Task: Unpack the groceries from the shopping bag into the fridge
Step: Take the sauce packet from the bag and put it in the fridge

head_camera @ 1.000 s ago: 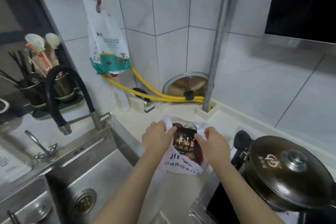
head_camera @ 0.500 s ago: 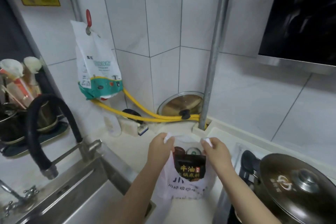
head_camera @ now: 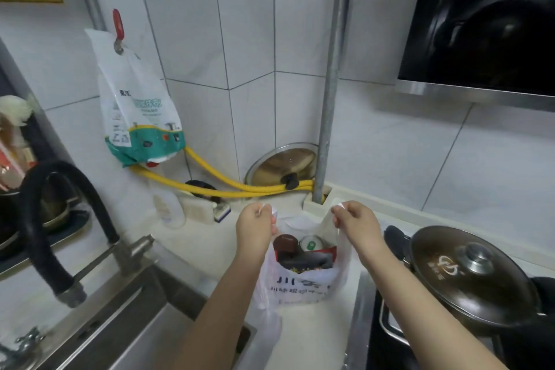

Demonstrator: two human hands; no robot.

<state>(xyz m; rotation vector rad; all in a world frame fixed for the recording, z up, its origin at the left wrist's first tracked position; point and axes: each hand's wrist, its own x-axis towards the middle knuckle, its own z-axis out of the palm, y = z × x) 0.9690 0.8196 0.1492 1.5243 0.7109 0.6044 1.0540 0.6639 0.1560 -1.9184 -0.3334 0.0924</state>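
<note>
A white plastic shopping bag [head_camera: 300, 287] with blue lettering stands on the pale counter between the sink and the stove. My left hand [head_camera: 255, 227] pinches its left handle and my right hand [head_camera: 356, 221] pinches its right handle, holding the mouth spread wide. Inside I see a dark brown round lid [head_camera: 284, 243], a green-and-white can top [head_camera: 310, 243] and a dark packet with a red edge [head_camera: 309, 260]. No fridge is in view.
A steel sink [head_camera: 126, 330] with a black hose tap [head_camera: 45, 219] lies to the left. A lidded dark pot [head_camera: 468, 273] sits on the stove at right. Yellow hoses [head_camera: 210, 189], a glass lid [head_camera: 285, 164] and a metal pipe [head_camera: 329, 99] stand behind the bag.
My hands have moved apart, pulling the bag's handles outward and opening its mouth wider. The view has tilted upward, so the bag sits lower in the frame.
</note>
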